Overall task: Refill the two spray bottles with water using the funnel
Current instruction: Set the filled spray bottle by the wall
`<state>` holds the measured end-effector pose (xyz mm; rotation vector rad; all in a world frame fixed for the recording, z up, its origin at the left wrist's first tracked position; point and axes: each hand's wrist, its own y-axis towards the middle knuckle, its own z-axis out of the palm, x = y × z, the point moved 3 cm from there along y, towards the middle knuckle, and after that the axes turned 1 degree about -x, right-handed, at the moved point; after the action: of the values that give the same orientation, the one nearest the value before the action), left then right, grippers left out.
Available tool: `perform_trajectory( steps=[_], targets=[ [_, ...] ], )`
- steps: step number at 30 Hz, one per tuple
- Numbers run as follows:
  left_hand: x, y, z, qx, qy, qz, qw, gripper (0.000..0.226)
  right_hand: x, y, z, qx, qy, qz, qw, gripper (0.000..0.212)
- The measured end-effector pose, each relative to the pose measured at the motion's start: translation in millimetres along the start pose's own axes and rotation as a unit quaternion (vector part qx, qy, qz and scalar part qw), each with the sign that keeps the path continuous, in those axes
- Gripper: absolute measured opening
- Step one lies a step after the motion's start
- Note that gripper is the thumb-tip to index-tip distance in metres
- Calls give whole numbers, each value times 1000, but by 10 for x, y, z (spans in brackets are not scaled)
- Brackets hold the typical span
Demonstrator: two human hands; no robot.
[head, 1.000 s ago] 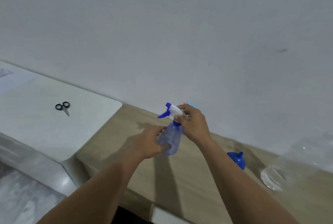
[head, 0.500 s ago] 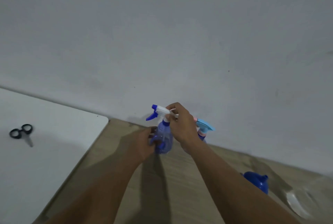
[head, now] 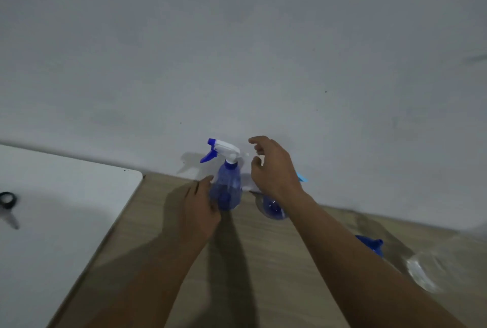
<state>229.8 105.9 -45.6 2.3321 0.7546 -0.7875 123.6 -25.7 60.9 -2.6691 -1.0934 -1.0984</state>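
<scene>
Blue spray bottle [head: 226, 190] stood upright on wooden tabletop [head: 263, 261], at the wall. Left hand [head: 201, 209] laid against its body, grip not discernible. Right hand [head: 274, 169] loosely spread, empty. Bottle judged light, thin-walled, slippery: best gripped at mid-body.

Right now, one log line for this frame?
spray bottle: capped, upright on table | left hand: at its side, grip unclear | right hand: open, clear of trigger head | funnel: untouched | second bottle: behind right wrist
</scene>
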Motion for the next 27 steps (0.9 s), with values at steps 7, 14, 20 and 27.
perform_trajectory(
  steps=[7,14,20,27],
  targets=[
    [-374,-299,779,91,-93,-59,990,20,-584,-145,-261,47,-147,47,987,56],
    [-697,-162,1167,200,-69,-55,976,65,-871,-288,-355,55,-137,82,986,24],
    [-1184,-350,1055,271,-61,71,958,13,-903,-693,-780,71,-92,76,990,14],
    [-1664,-996,1167,317,-165,24,933,55,-1170,-1462,-1334,56,-51,121,990,14]
  ],
)
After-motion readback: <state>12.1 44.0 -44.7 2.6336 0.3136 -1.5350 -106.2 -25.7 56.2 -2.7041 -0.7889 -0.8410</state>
